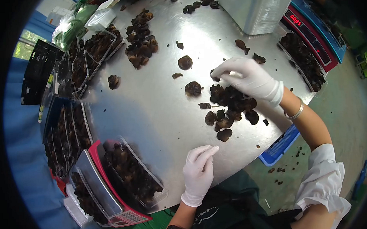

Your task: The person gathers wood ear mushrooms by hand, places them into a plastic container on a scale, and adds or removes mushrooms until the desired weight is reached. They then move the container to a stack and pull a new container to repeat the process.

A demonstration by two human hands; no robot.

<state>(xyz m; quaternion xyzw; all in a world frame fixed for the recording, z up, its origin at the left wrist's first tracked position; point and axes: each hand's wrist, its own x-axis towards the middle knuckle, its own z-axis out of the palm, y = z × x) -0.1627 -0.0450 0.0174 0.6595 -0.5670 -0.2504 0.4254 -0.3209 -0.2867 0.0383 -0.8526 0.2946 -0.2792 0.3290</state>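
My right hand (249, 78), in a white glove, is closed in a pinch over a pile of dark wood ear mushrooms (231, 100). At its fingertips is a small dark wood ear mushroom piece (215, 76). My left hand (198, 172), also gloved, hovers by the near edge of the metal table (150, 103), thumb and fingers pressed together, with nothing visible in them. Closest to it lies a single rounded mushroom (224, 135). More loose mushrooms (185, 62) are scattered beyond the pile.
Clear trays of mushrooms (129, 173) line the left side beside a red scale (126, 215). Another tray (303, 60) sits by a second scale (310, 35) at right. A large translucent bin (252, 11) stands at the back. Below the table edge is a blue basket (279, 147).
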